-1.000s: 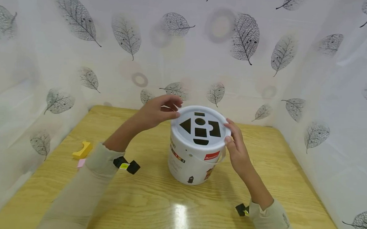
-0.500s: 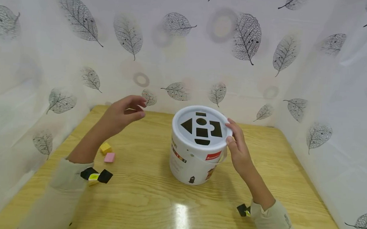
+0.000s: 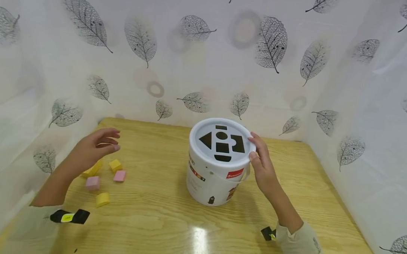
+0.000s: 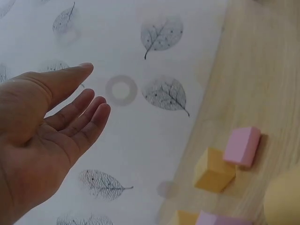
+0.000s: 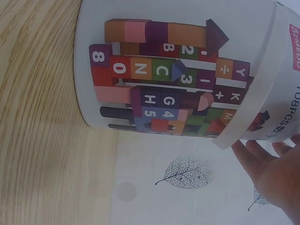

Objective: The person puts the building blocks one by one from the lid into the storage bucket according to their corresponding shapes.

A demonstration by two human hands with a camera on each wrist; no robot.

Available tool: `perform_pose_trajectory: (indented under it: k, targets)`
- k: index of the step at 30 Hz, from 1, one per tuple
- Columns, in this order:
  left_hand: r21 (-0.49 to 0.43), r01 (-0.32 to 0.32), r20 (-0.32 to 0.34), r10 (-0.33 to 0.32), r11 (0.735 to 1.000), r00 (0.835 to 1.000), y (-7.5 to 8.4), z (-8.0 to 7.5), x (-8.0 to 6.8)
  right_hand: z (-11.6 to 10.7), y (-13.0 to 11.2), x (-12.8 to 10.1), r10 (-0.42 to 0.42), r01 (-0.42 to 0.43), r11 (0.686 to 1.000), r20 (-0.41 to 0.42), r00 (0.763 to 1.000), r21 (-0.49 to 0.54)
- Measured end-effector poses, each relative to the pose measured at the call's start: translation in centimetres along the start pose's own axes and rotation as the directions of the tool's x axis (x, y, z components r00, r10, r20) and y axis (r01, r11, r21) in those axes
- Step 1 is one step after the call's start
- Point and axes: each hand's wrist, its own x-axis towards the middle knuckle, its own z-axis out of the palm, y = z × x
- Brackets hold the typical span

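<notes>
A white toy-block bucket (image 3: pixel 210 181) stands upright on the table, its lid (image 3: pixel 207 151) pierced by several shaped holes. At the lid's right edge my right hand (image 3: pixel 265 168) holds the rim, fingers on the far side and thumb nearer. Printed coloured blocks on the bucket wall (image 5: pixel 178 79) fill the right wrist view. My left hand (image 3: pixel 91 149) is over the left of the table with nothing in it, fingers loosely bent and thumb apart. Near it lie a yellow block (image 3: pixel 115 165), a pink block (image 3: pixel 119 176), another pink block (image 3: pixel 93 183) and a yellow cylinder (image 3: pixel 102 199). A yellow arch block (image 3: pixel 93 169) is partly hidden by this hand.
The wooden table (image 3: pixel 159 222) has a leaf-patterned white sheet (image 3: pixel 205 67) behind it and along both sides. A thin white handle (image 3: pixel 246 175) hangs on the bucket's right side.
My left hand has left the lid's left edge and moved left and toward me, over the blocks. More of the blocks show now. My right hand and the bucket have stayed put.
</notes>
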Motion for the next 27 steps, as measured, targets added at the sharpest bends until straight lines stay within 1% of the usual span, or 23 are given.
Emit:
perform_pose_trajectory:
  k: [4, 9, 13, 17, 21, 23, 27]
  targets:
    - [0.033, 0.069, -0.012, -0.069, 0.997, 0.998, -2.2, -0.8, -1.7, 0.0, 0.0, 0.0, 0.005, -0.005, 1.000, 0.000, 1.000, -0.007]
    - [0.063, 0.098, -0.038, -0.095, 0.993, 0.995, -4.6, -1.5, -3.2, 0.1, -0.1, 0.0, 0.007, -0.007, 1.000, -0.005, 1.000, -0.010]
    - [0.092, 0.158, -0.054, -0.154, 0.983, 0.987, -6.3, -1.7, -4.1, 0.1, -0.2, 0.0, 0.005, -0.006, 1.000, -0.006, 1.000, -0.005]
    - [0.112, 0.227, -0.028, -0.225, 0.968, 0.974, -7.7, -2.0, -4.5, 0.1, -0.2, -0.1, 0.005, -0.005, 1.000, -0.008, 1.000, -0.004]
    - [0.136, 0.271, 0.013, -0.275, 0.953, 0.961, -8.8, -2.2, -4.9, 0.1, -0.2, -0.1, 0.003, -0.003, 1.000, -0.006, 1.000, -0.003]
    - [0.142, 0.282, 0.030, -0.289, 0.949, 0.957, -9.3, -2.2, -5.1, 0.1, -0.1, -0.1, 0.003, -0.003, 1.000, -0.007, 1.000, -0.002]
    - [0.139, 0.273, 0.048, -0.282, 0.952, 0.958, -10.0, -2.4, -5.3, 0.2, -0.1, -0.1, -0.002, 0.002, 1.000, -0.010, 1.000, 0.002]
